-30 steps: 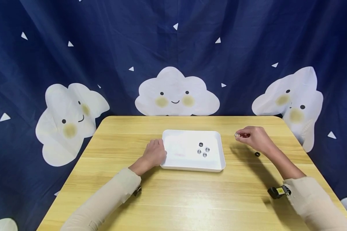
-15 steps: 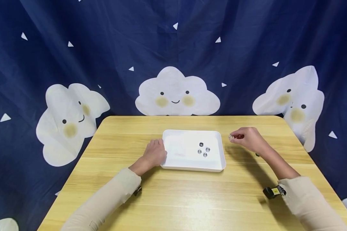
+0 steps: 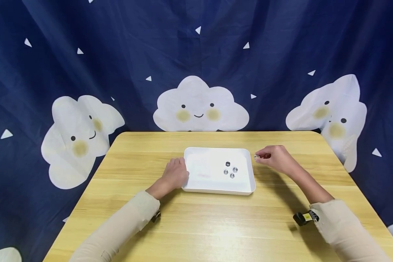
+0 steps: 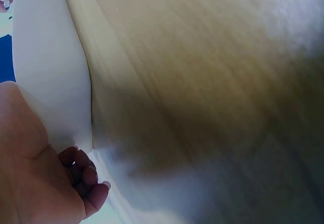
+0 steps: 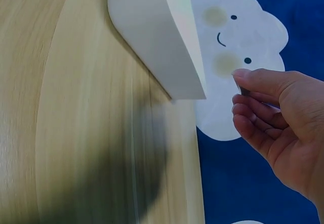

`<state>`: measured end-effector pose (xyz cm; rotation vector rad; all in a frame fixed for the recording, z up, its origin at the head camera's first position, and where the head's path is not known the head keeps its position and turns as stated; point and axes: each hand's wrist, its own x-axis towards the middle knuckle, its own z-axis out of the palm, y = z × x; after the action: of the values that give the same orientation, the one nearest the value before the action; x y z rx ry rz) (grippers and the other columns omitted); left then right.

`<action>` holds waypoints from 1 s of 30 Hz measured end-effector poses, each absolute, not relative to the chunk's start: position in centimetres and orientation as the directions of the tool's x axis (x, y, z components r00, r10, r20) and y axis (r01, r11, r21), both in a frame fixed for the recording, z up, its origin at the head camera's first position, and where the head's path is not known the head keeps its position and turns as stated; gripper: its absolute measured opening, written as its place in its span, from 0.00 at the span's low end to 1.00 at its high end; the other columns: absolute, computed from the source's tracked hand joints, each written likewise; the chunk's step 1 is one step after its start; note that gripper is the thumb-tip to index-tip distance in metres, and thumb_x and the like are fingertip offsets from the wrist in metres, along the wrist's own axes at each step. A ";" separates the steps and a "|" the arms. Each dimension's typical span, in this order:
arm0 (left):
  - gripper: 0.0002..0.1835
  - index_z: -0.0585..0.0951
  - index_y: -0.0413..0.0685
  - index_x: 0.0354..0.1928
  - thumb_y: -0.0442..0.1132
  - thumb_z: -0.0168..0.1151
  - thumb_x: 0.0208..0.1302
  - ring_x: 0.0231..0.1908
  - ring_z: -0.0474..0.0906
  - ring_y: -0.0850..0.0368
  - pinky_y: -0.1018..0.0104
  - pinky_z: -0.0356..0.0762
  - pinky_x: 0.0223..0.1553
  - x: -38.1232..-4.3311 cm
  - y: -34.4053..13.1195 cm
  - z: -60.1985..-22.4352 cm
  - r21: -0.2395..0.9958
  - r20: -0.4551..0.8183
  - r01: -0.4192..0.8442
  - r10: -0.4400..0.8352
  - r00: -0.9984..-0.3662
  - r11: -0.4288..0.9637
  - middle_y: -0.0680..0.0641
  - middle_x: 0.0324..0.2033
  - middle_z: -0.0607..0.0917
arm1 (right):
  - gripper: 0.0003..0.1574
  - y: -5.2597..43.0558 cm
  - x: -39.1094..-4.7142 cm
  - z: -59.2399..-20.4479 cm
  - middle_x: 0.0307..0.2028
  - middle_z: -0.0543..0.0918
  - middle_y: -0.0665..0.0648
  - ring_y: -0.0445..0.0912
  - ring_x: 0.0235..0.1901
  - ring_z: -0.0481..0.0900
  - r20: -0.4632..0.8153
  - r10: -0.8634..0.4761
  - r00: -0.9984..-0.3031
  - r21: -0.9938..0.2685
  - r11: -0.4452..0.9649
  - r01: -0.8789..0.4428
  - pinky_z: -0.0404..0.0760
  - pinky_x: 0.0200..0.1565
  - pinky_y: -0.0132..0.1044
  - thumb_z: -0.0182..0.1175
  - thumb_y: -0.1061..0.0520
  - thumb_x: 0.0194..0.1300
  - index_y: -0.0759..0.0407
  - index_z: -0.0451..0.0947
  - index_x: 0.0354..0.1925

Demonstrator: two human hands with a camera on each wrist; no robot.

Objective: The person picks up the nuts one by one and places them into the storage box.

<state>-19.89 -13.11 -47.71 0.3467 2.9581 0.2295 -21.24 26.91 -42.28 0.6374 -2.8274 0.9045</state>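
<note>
A shallow white tray (image 3: 203, 190) lies on the table in the head view. My left hand (image 3: 177, 174) grips its left rim; in the left wrist view the fingers (image 4: 83, 171) curl at the tray's edge. Just off the tray's right rim, my right hand (image 3: 276, 159) pinches a small silver nut (image 3: 256, 157) between thumb and fingers, raised over the table. The right wrist view shows this nut (image 5: 242, 89) edge-on, mostly covered by the fingertips. Inside the tray, right of its middle, sit one dark nut (image 3: 227, 164) and three silver nuts (image 3: 235, 170).
The wooden table (image 3: 203, 225) extends around the tray on all sides. A dark blue curtain (image 3: 134, 43) with cloud faces hangs behind it. A black wrist camera (image 3: 302, 218) sits under the right sleeve.
My right hand has moved left with the silver nut, closer to the tray's right rim. The black nut on the table at right is now hidden behind the right forearm. My left hand stays put.
</note>
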 end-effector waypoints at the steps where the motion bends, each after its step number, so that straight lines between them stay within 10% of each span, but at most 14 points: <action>1: 0.15 0.67 0.38 0.48 0.44 0.47 0.73 0.44 0.62 0.45 0.57 0.63 0.46 -19.9 -13.1 -47.7 0.170 -0.136 0.216 0.240 -0.961 0.962 0.42 0.40 0.69 | 0.10 26.8 -21.2 -42.3 0.33 0.91 0.55 0.38 0.31 0.81 0.223 -0.362 -0.905 -0.532 0.733 -0.425 0.80 0.35 0.29 0.74 0.60 0.60 0.61 0.91 0.41; 30: 0.15 0.67 0.37 0.48 0.44 0.49 0.74 0.44 0.63 0.45 0.57 0.63 0.47 -19.6 -13.0 -47.3 0.161 -0.127 0.214 0.236 -0.964 0.963 0.42 0.41 0.70 | 0.11 23.1 -21.6 -42.6 0.35 0.91 0.57 0.39 0.31 0.80 0.193 -0.472 -0.860 -0.551 0.673 -0.493 0.79 0.35 0.30 0.76 0.63 0.57 0.63 0.91 0.40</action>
<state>-19.55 -12.97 -47.27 0.3419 2.9688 0.2201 -21.57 23.06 -42.58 0.8202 -2.8421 0.9521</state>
